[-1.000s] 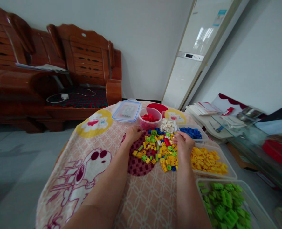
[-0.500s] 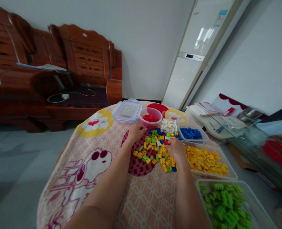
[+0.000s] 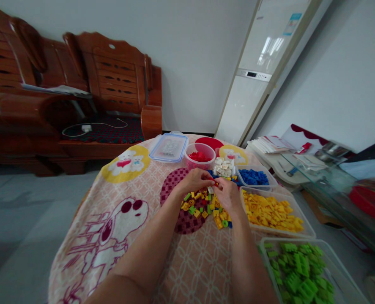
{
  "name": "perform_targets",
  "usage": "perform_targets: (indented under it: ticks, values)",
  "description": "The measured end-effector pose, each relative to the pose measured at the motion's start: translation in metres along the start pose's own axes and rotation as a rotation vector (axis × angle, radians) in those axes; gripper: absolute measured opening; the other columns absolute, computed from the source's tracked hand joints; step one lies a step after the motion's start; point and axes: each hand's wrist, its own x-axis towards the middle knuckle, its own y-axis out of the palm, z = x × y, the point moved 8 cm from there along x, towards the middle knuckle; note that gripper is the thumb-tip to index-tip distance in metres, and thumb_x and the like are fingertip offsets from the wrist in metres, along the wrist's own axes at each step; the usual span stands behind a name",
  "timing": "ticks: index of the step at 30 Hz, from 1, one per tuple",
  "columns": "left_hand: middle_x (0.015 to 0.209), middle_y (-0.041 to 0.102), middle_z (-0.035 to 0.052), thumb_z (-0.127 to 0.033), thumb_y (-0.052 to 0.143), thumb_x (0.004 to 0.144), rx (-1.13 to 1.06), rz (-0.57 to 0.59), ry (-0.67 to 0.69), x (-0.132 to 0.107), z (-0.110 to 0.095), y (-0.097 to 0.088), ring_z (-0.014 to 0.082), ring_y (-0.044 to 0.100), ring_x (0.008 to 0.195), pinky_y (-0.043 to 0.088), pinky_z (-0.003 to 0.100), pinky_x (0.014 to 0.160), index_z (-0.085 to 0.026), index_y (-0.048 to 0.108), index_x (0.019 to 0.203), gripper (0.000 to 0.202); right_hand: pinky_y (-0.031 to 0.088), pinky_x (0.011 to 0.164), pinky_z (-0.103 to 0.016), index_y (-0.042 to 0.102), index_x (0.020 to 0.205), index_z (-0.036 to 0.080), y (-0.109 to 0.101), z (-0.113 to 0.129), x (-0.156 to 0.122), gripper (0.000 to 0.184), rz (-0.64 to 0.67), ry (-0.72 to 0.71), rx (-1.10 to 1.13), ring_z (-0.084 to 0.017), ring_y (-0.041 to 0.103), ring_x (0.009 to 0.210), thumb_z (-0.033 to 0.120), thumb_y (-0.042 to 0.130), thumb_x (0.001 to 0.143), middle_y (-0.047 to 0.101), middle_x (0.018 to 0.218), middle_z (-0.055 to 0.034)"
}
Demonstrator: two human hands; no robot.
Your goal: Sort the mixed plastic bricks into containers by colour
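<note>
Red plastic shows between your fingertips: a small brick (image 3: pixel 216 184), held above the loose pile in front of you. Your right hand (image 3: pixel 218 188) pinches it from the right, and your left hand (image 3: pixel 210 180) reaches in so that its fingertips meet the same brick; you cannot tell from this angle whether the left fingers grip it or only touch it. Beneath and just in front of your hands lie mixed bricks (image 3: pixel 218 222), mostly yellow, with some green ones among them, spread over a dark pink patch of the patterned cloth (image 3: pixel 200 266) that covers your round worktop.

Beyond your left hand stands a round tub (image 3: pixel 190 164) with red bricks (image 3: pixel 199 156) in it, and just to its left lies a clear lid (image 3: pixel 169 147) edged in blue. White bricks (image 3: pixel 224 167) are heaped to the tub's right. Farther along your right side you have a clear box (image 3: pixel 272 182) of blue bricks (image 3: pixel 253 177), then a tray (image 3: pixel 308 229) of yellow bricks (image 3: pixel 272 211), and nearest you a larger tray (image 3: pixel 342 274) of green bricks (image 3: pixel 306 270).
</note>
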Motion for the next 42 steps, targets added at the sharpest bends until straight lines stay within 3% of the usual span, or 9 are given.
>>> perform_targets:
  ticks: [2, 5, 9, 18, 24, 29, 32, 36, 42]
  values:
    - [0.06, 0.067, 0.0001, -0.032, 0.069, 0.071, -0.058, -0.091, 0.021, 0.003, 0.0, -0.007, 0.0105, 0.06, 0.048, 0.043, 0.017, 0.045, -0.013, 0.072, 0.08, 0.021, 0.038, 0.06, -0.023, 0.073, 0.103, 0.017, -0.001, 0.0, 0.001, 0.028, -0.037, -0.005, 0.056, -0.014, 0.056, 0.06, 0.029, 0.057, 0.083, 0.065, 0.064, -0.0004]
    - [0.058, 0.065, -0.0005, -0.03, 0.069, 0.073, -0.258, -0.4, 0.056, 0.001, 0.006, -0.037, 0.0098, 0.059, 0.049, 0.046, 0.018, 0.048, -0.012, 0.071, 0.084, 0.022, 0.043, 0.065, -0.025, 0.071, 0.112, 0.015, -0.005, -0.003, 0.001, 0.036, -0.093, 0.001, 0.1, -0.016, 0.059, 0.062, 0.03, 0.055, 0.083, 0.068, 0.069, -0.0024]
    - [0.069, 0.069, 0.0005, -0.027, 0.067, 0.075, -0.579, -0.683, 0.084, -0.008, 0.02, -0.069, 0.0111, 0.065, 0.061, 0.056, 0.024, 0.065, -0.011, 0.068, 0.096, 0.026, 0.047, 0.069, -0.027, 0.073, 0.108, 0.017, -0.002, -0.004, 0.001, 0.032, -0.064, 0.017, 0.085, -0.018, 0.064, 0.068, 0.028, 0.054, 0.084, 0.072, 0.076, -0.0056]
    - [0.102, 0.073, 0.0091, -0.025, 0.068, 0.073, -0.628, -0.599, 0.171, -0.003, 0.015, -0.065, 0.016, 0.069, 0.091, 0.056, 0.032, 0.087, -0.011, 0.065, 0.114, 0.043, 0.046, 0.074, -0.025, 0.074, 0.107, 0.018, 0.009, 0.01, 0.0, 0.028, -0.001, 0.006, 0.016, -0.017, 0.067, 0.076, 0.022, 0.054, 0.087, 0.076, 0.088, -0.0077]
    - [0.084, 0.073, 0.0071, -0.036, 0.059, 0.078, -0.366, -0.64, 0.081, -0.007, 0.023, -0.07, 0.0142, 0.067, 0.072, 0.056, 0.027, 0.071, -0.01, 0.068, 0.101, 0.037, 0.045, 0.076, -0.024, 0.074, 0.106, 0.021, 0.005, 0.038, -0.006, 0.026, 0.024, -0.048, -0.021, -0.017, 0.067, 0.081, 0.023, 0.054, 0.089, 0.076, 0.088, -0.0058]
    - [0.074, 0.071, 0.0046, -0.034, 0.055, 0.078, -0.187, -0.78, -0.009, -0.021, 0.043, -0.094, 0.0127, 0.063, 0.062, 0.052, 0.024, 0.064, -0.012, 0.07, 0.09, 0.03, 0.046, 0.075, -0.023, 0.072, 0.11, 0.02, -0.02, 0.077, -0.02, 0.028, -0.003, -0.151, 0.071, -0.015, 0.066, 0.078, 0.025, 0.052, 0.091, 0.075, 0.086, -0.0048]
    - [0.07, 0.071, 0.0034, -0.032, 0.055, 0.079, 0.043, -0.852, -0.167, -0.032, 0.063, -0.11, 0.0149, 0.063, 0.064, 0.048, 0.024, 0.064, -0.014, 0.073, 0.087, 0.027, 0.045, 0.075, -0.023, 0.073, 0.108, 0.02, -0.029, 0.087, -0.031, 0.028, -0.017, -0.142, 0.064, -0.015, 0.066, 0.076, 0.025, 0.052, 0.091, 0.074, 0.085, -0.0045]
    - [0.065, 0.069, 0.0036, -0.028, 0.057, 0.079, 0.234, -0.78, -0.387, -0.037, 0.092, -0.114, 0.0183, 0.062, 0.066, 0.043, 0.027, 0.062, -0.015, 0.074, 0.083, 0.022, 0.045, 0.073, -0.023, 0.073, 0.105, 0.022, -0.028, 0.07, -0.056, 0.025, 0.006, -0.061, -0.021, -0.016, 0.065, 0.075, 0.023, 0.054, 0.089, 0.074, 0.084, -0.0041]
    - [0.061, 0.064, 0.0015, -0.023, 0.056, 0.082, 0.295, -0.752, -0.319, -0.036, 0.09, -0.109, 0.017, 0.057, 0.063, 0.041, 0.027, 0.061, -0.013, 0.071, 0.084, 0.018, 0.045, 0.074, -0.022, 0.073, 0.101, 0.022, -0.055, 0.014, -0.125, 0.025, -0.095, 0.055, -0.062, -0.016, 0.066, 0.08, 0.023, 0.05, 0.091, 0.074, 0.091, -0.0056]
